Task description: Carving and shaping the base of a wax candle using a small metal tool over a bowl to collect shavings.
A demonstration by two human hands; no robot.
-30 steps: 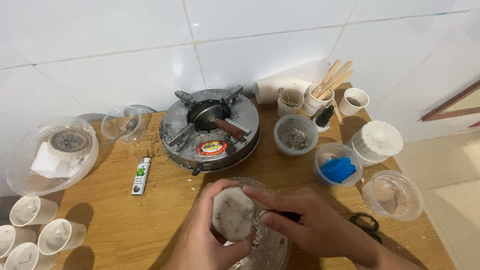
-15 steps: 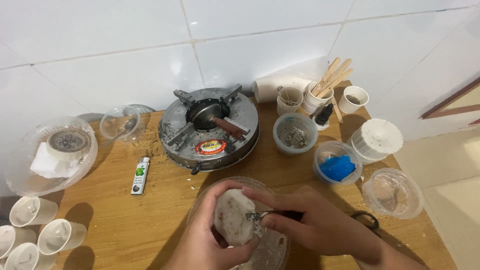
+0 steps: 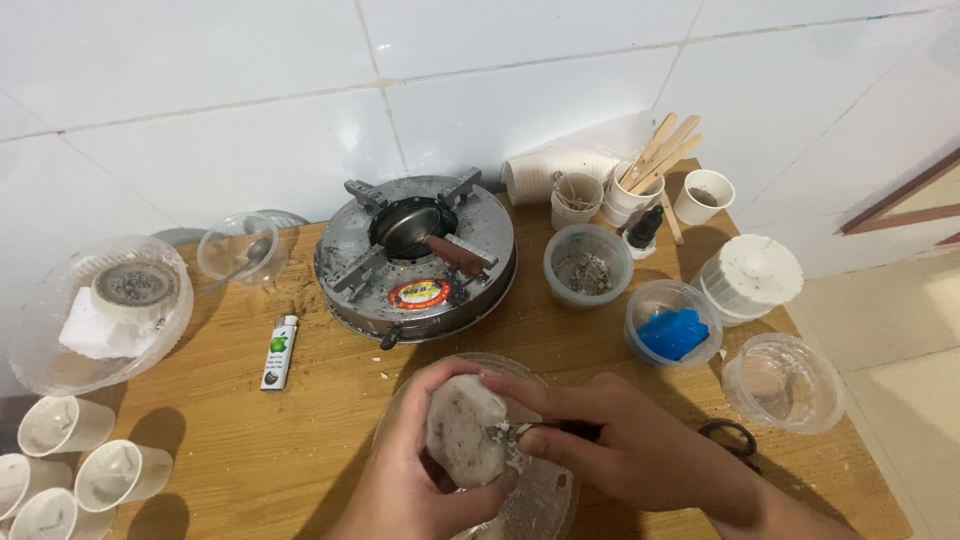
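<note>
Pale, speckled wax makes the round block (image 3: 465,430) that the left hand (image 3: 420,480) holds at the near edge of the wooden table (image 3: 240,450), above a clear plastic bowl (image 3: 545,495). The fingers of this hand are closed around the rim of the block, with the thumb on the top side. The right hand (image 3: 640,450) is pinched shut on a thin metal tool (image 3: 545,428) with a dark handle, and its tip touches the face of the block.

The block looks light and stiff, but I think it is brittle and a little greasy: crumbs already lie in the bowl. The safe place to hold it is the round edge, as the hand does now, not the flat face.

By the right edge lie dark scissors (image 3: 735,440) and an empty clear tub (image 3: 785,382). Farther are a tub with blue material (image 3: 672,328), a white lidded tub (image 3: 750,278) and a tub with grey bits (image 3: 588,265). At the left edge stand translucent cups (image 3: 85,470), then a lighter (image 3: 279,350) and a domed container (image 3: 100,310).

In the middle, close to the far edge, sits a round metal gas burner (image 3: 415,255), scorched and dull. In the far right corner paper cups (image 3: 578,198) hold flat wooden sticks (image 3: 660,150), beside a paper roll (image 3: 535,175), against the white tiled wall (image 3: 250,120).
</note>
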